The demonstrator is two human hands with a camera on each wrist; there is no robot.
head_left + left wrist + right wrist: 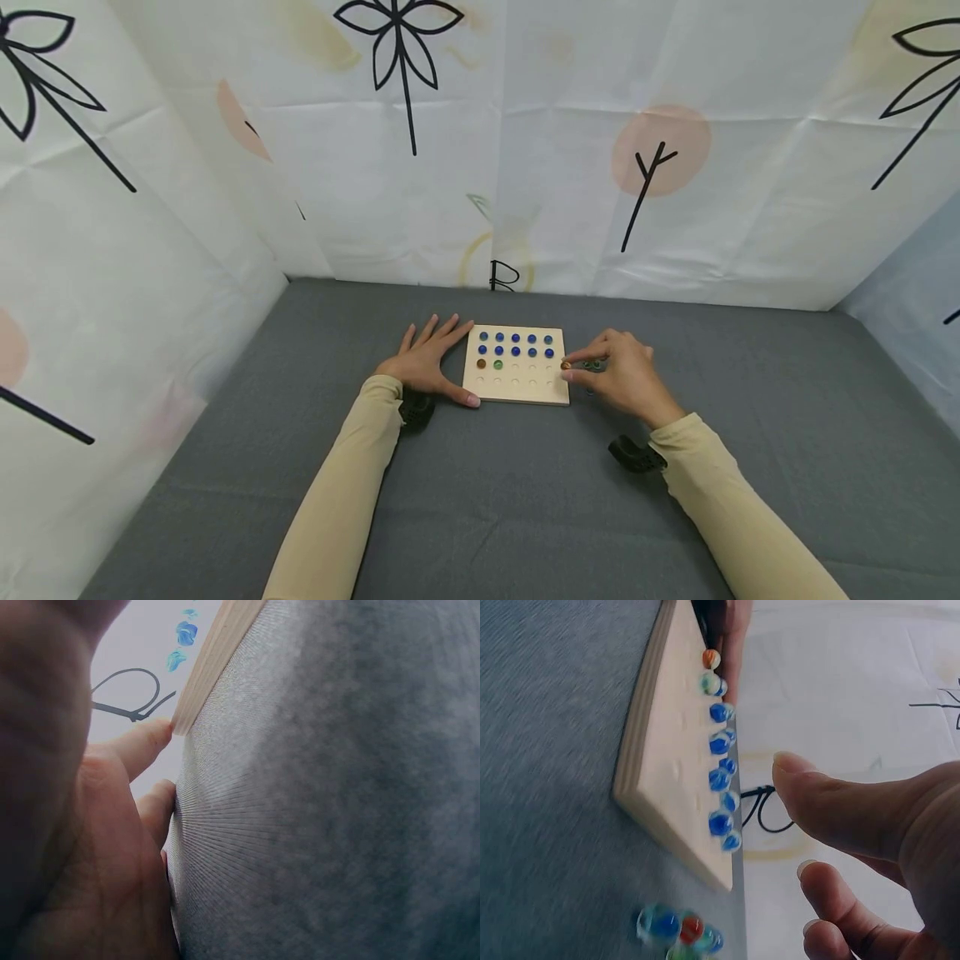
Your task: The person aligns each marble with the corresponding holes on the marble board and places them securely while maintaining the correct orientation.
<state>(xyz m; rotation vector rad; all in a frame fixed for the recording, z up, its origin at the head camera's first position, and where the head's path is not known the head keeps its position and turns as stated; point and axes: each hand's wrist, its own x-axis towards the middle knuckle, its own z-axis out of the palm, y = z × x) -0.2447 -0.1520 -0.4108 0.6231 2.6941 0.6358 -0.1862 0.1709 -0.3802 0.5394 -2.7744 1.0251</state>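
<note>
Head view | right hand [626, 375] pinches orange marble [566, 365] | beside board [517, 392] right edge

A board [517, 387] lies mid-worktop [480, 500], with marbles [515, 345] filling its two far rows and two more marbles in the third row at left. The left hand [423, 362] rests flat at its left edge. The right hand [626, 375] hovers right of it, over loose marbles [676, 930] on the worktop.

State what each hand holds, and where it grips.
The right hand pinches an orange marble between its fingertips. The left hand holds nothing; it rests flat against the wooden board.
</note>
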